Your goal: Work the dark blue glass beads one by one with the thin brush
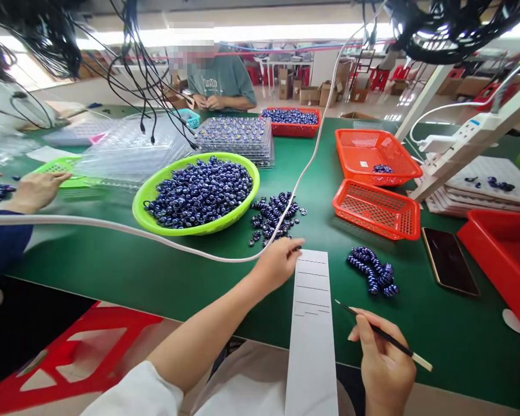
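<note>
My left hand (278, 263) reaches to the near edge of a loose pile of dark blue rings (272, 216) on the green table, its fingers pinched on what looks like one small ring. My right hand (383, 364) grips a thin stick (383, 336), tip pointing up and left, beside a long white paper strip (311, 323) that runs off the table edge toward me. Strung stacks of blue rings (374, 271) lie to the right of the strip.
A lime green basket (156, 188) full of blue rings sits left of the pile. A white cable (112, 226) crosses the table. Red mesh trays (375, 209), a phone (449, 261) and a red bin (505, 257) stand right. Another person's hand (37, 189) rests far left; a person sits opposite.
</note>
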Available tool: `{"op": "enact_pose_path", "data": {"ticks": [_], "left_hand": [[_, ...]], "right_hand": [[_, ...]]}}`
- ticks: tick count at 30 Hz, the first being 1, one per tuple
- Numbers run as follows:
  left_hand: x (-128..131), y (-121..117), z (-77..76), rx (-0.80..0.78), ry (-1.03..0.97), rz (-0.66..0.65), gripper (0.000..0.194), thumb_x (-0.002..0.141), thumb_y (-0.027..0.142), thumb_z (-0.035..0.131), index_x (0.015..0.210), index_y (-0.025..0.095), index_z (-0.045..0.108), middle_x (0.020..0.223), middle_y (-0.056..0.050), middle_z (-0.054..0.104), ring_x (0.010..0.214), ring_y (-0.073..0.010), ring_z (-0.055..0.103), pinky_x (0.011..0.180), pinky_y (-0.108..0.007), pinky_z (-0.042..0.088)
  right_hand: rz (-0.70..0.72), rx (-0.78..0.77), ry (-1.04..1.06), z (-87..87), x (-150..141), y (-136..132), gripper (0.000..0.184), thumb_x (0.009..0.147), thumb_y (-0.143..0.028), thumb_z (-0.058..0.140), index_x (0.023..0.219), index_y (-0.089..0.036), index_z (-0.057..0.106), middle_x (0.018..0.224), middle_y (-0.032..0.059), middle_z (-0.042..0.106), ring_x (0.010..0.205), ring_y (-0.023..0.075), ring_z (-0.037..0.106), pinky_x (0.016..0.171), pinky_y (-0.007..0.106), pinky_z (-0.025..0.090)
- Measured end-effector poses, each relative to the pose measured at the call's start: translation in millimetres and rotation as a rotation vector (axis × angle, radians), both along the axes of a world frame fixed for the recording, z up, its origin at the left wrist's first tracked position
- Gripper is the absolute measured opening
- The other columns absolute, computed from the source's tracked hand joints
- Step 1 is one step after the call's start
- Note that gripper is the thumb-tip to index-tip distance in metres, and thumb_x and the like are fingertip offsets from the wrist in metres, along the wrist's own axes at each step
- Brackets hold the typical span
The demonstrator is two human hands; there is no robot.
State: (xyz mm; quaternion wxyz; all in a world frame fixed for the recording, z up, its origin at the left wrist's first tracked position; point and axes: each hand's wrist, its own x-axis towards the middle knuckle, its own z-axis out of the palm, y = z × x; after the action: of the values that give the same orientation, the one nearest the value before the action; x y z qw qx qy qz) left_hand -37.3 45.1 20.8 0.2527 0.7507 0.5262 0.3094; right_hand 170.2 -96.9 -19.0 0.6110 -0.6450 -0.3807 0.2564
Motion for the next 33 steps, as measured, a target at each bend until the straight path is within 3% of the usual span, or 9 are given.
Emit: {"op": "enact_pose_path", "data": {"ticks": [4, 6, 9, 14, 17, 23, 29, 33], "left_hand": [[-25.4, 22.8, 16.6, 0.096, 0.384, 0.25, 0.053, 0.087, 0.014, 0.06, 0.139, 0.01, 0.051, 0.124, -0.019, 0.061, 0.115, -0.0327, 0.057, 0.101, -0.048, 0.049], [-23.1, 22.3, 18.9, 0.143, 0.425, 0.251, 0.056, 0.086, 0.014, 0.061, 0.14, 0.006, 0.048, 0.13, -0.022, 0.056, 0.121, -0.0358, 0.052, 0.104, -0.052, 0.046], [2.4, 9.4, 15.4, 0.224, 0.32, 0.039, 0.048, 0.089, 0.017, 0.059, 0.136, 0.009, 0.051, 0.135, -0.02, 0.053, 0.126, -0.0335, 0.049, 0.107, -0.05, 0.045], [70.4, -14.1, 4.5, 0.295, 0.206, -0.517, 0.032, 0.092, 0.016, 0.056, 0.124, 0.015, 0.058, 0.123, -0.013, 0.061, 0.107, -0.0255, 0.057, 0.095, -0.041, 0.051], [104.2, -14.9, -4.5, 0.293, 0.226, -0.696, 0.024, 0.092, 0.019, 0.059, 0.115, 0.014, 0.062, 0.116, -0.012, 0.063, 0.103, -0.0243, 0.057, 0.09, -0.037, 0.052], [135.4, -4.2, -20.1, 0.241, 0.319, -0.704, 0.02, 0.093, 0.027, 0.06, 0.111, 0.017, 0.063, 0.109, -0.01, 0.061, 0.097, -0.0224, 0.057, 0.082, -0.032, 0.05], [137.1, -5.6, -13.2, 0.259, 0.416, -0.721, 0.012, 0.095, 0.02, 0.049, 0.096, 0.018, 0.06, 0.1, -0.007, 0.06, 0.087, -0.019, 0.057, 0.072, -0.029, 0.046], [137.7, -6.3, -12.0, 0.304, 0.456, -0.717, 0.01, 0.091, 0.018, 0.051, 0.098, 0.018, 0.058, 0.099, -0.007, 0.06, 0.085, -0.0196, 0.057, 0.072, -0.03, 0.046]], "right_hand": [[-0.014, -0.021, 0.01, 1.5, 0.4, 1.4, 0.033, 0.08, -0.046, 0.076, 0.093, -0.016, 0.073, 0.074, 0.0038, 0.069, 0.055, 0.0141, 0.063, 0.052, 0.025, 0.056], [-0.004, -0.012, 0.026, 2.7, -0.1, 1.1, 0.032, 0.081, -0.045, 0.076, 0.094, -0.016, 0.073, 0.076, 0.0045, 0.07, 0.055, 0.0139, 0.063, 0.053, 0.026, 0.056], [-0.023, 0.061, 0.08, 3.1, -2.2, -0.5, 0.024, 0.082, -0.038, 0.076, 0.092, -0.016, 0.071, 0.086, 0.0065, 0.071, 0.054, 0.012, 0.062, 0.053, 0.027, 0.055], [-0.158, 0.327, 0.218, -2.3, -3.2, -2.2, 0.012, 0.084, -0.025, 0.073, 0.089, -0.018, 0.064, 0.092, 0.0048, 0.071, 0.052, 0.0101, 0.061, 0.049, 0.025, 0.049], [-0.2, 0.399, 0.24, -3.7, -2.1, -1.9, 0.011, 0.086, -0.023, 0.071, 0.09, -0.019, 0.062, 0.091, 0.0033, 0.07, 0.052, 0.0095, 0.06, 0.048, 0.024, 0.047], [-0.226, 0.39, 0.259, 0.2, -2.1, -2.8, 0.013, 0.087, -0.025, 0.069, 0.088, -0.019, 0.058, 0.088, 0.0026, 0.069, 0.05, 0.0086, 0.056, 0.047, 0.024, 0.045], [-0.194, 0.371, 0.319, -4.0, -1.6, -3.1, 0.013, 0.087, -0.026, 0.07, 0.088, -0.019, 0.059, 0.091, 0.003, 0.07, 0.05, 0.0081, 0.057, 0.047, 0.022, 0.046], [-0.198, 0.427, 0.318, -8.6, -1.7, 3.6, 0.016, 0.085, -0.03, 0.072, 0.087, -0.02, 0.06, 0.087, 0.0026, 0.072, 0.045, 0.0082, 0.056, 0.044, 0.022, 0.045]]}}
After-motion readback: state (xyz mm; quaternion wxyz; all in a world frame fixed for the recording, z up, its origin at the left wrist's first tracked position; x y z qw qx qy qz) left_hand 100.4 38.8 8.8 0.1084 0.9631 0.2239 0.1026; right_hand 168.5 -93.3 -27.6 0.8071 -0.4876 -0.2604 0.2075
